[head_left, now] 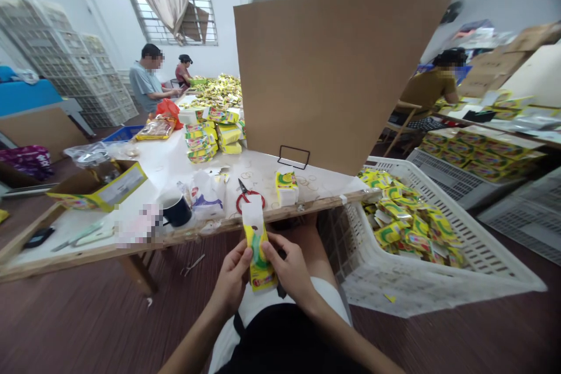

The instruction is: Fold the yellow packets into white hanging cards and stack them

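Note:
Over my lap, my left hand (233, 276) and my right hand (290, 269) both pinch a yellow and green packet (259, 257) with a white top flap. The packet stands upright, its flap reaching up past the table's front edge (210, 229). My left fingers close on its left side, my right fingers on its right side. On the table just above lie red-handled scissors (246, 197) and a small stack of packets (286, 187).
A white plastic crate (442, 280) with several yellow packets sits on the floor at my right. A tall cardboard sheet (337, 64) stands on the table. A dark mug (177, 210), an open box (100, 187) and packet piles (210, 137) lie left. Other people sit at the far tables.

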Motion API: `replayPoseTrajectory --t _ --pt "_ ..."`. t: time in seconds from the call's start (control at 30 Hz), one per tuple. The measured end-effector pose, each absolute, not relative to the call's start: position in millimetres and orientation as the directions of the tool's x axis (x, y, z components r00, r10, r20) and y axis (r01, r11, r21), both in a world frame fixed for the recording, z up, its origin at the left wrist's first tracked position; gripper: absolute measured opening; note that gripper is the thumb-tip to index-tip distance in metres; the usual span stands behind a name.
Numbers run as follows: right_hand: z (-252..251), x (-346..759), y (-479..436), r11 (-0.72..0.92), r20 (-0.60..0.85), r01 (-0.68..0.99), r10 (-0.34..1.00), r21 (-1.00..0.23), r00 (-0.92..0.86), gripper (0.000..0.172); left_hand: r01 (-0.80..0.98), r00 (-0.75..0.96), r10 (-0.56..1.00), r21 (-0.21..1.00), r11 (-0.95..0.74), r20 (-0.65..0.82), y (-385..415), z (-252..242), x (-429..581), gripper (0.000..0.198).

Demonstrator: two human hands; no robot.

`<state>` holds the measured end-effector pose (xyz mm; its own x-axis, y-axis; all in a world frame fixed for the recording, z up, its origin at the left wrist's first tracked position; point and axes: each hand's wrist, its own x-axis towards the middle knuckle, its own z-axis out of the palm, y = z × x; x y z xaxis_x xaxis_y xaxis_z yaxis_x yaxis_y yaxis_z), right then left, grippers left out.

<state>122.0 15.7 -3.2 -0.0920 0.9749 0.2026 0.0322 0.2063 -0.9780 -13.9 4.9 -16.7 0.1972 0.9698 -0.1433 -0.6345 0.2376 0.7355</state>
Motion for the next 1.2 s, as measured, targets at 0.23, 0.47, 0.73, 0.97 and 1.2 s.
replayPoseTrajectory --t 0.23,0.47,0.73,0.97,1.2 --pt "-7 117 15 0.163 0.164 0.087 0.986 -0.983 -0.001 0.029 -0.435 0.141 0.987 0.890 0.135 -0.080 7 -26 -15 0.034" --pt "-6 128 14 0.221 0.225 -0.065 0.972 -0.973 -0.069 0.033 -0.261 0.137 0.990 0.965 0.007 0.030 4 -11 -21 0.069" --pt "11 156 20 0.205 0.211 -0.053 0.921 -0.977 -0.328 0.025 -0.339 0.429 0.900 0.937 0.087 0.072 2 -1 -31 0.051" --pt "14 159 22 0.322 0.298 0.075 0.927 -0.944 -0.228 0.017 -0.350 0.492 0.868 0.928 0.130 0.064 -3 0 -25 0.051" --pt "17 161 21 0.445 0.419 0.137 0.889 -0.885 -0.181 0.023 -0.224 0.422 0.906 0.972 0.071 0.031 -2 2 -28 0.050"
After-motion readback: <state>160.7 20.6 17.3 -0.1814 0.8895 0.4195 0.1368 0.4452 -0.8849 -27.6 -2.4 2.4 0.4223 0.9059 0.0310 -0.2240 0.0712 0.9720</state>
